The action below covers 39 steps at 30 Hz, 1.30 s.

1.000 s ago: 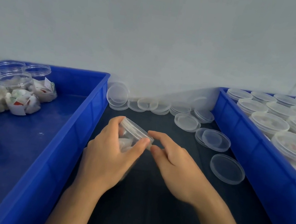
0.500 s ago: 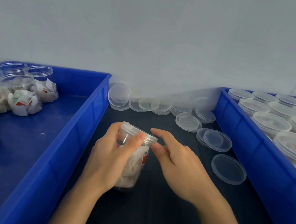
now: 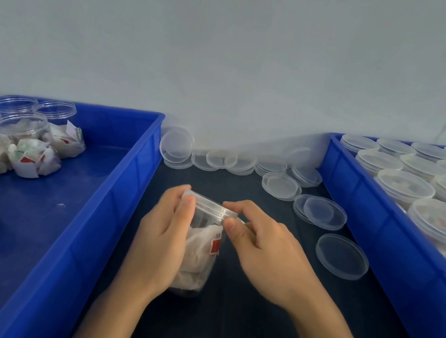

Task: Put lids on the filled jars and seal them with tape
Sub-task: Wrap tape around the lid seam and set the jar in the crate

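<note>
A clear plastic jar [image 3: 201, 255] filled with white paper packets stands upright on the dark table between two blue bins. A clear lid [image 3: 212, 205] sits on its mouth. My left hand [image 3: 163, 242] grips the jar from the left, thumb against the lid's rim. My right hand [image 3: 264, 250] pinches the lid's right edge between thumb and forefinger. No tape is visible.
The left blue bin [image 3: 111, 210] holds open filled jars [image 3: 21, 127] and loose packets [image 3: 33, 159]. The right blue bin [image 3: 381, 221] holds several lidded jars [image 3: 403, 185]. Loose clear lids [image 3: 342, 256] lie on the dark table [image 3: 235, 330] along the wall and to the right.
The jar went from tilted in my left hand to standing upright on the table. My right hand closed in and now pinches the lid's edge.
</note>
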{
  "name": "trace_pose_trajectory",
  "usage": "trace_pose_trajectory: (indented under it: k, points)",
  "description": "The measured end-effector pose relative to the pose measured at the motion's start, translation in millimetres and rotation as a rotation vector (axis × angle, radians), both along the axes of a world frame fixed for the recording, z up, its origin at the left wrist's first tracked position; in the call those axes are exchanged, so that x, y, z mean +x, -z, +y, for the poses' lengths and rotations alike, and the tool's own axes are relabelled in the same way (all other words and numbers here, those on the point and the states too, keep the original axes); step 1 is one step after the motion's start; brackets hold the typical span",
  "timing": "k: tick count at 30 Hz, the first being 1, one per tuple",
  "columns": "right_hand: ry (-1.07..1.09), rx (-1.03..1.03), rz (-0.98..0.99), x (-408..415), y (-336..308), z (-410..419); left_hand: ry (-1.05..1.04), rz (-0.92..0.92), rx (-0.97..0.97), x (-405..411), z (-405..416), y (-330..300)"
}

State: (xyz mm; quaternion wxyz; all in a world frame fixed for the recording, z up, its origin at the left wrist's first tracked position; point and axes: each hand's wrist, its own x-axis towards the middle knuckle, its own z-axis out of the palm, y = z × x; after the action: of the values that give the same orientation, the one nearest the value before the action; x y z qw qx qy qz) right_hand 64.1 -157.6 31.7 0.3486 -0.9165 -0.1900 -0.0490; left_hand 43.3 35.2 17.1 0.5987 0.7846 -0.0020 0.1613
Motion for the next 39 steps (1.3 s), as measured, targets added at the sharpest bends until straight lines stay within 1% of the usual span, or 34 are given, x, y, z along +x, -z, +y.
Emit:
trace_pose_trajectory:
  k: [2,4,6,8,11,13,15,18,21,25,28,33,36,39]
  points:
    - [0.026,-0.012,-0.009,-1.7,-1.5,1.5,-0.147,-0.076,0.111,-1.5,-1.0,-1.3]
    - [0.044,-0.028,-0.026,-4.5,-3.5,4.5,-0.232,-0.098,0.237,-4.6,-4.4,-3.5]
    - [0.05,-0.048,-0.057,-8.0,-5.0,8.4,-0.235,-0.075,0.372,-9.7,-11.5,-5.6]
    - [0.054,-0.081,-0.094,-9.6,-5.1,10.6,-0.221,-0.053,0.409,-12.4,-17.2,-6.1]
    - [0.009,-0.05,-0.043,-6.5,-3.6,8.6,-0.178,-0.039,0.384,-8.4,-14.6,-3.9]
    - [-0.041,-0.001,0.016,-4.4,-4.2,4.9,-0.141,-0.02,0.322,-5.0,-7.7,-3.0]
    - [-0.071,-0.007,0.005,-4.6,-5.7,2.3,-0.115,0.006,0.241,-2.5,-0.9,-1.8]
    - [-0.063,-0.045,-0.046,-5.4,-9.8,2.3,-0.087,-0.005,0.153,-1.3,5.3,-0.7]
    - [-0.052,-0.065,-0.035,-3.4,-10.6,-0.4,-0.048,-0.016,0.06,-1.1,5.4,1.6]
    - [-0.06,-0.027,-0.003,0.3,-7.2,-4.5,-0.002,-0.012,-0.021,-0.9,4.6,1.5]
    - [-0.075,0.04,0.027,3.6,-3.2,-4.6,0.013,-0.01,-0.067,-0.4,5.4,1.0]
    - [-0.083,0.157,0.096,4.7,-0.5,-3.2,0.047,-0.009,-0.084,-0.1,6.7,0.9]
    - [-0.069,0.149,0.074,2.8,0.7,-1.8,0.058,0.008,-0.049,-1.0,7.1,0.1]
    - [-0.048,0.128,0.054,1.1,0.3,-1.0,0.047,0.027,0.047,-2.1,5.2,-1.9]
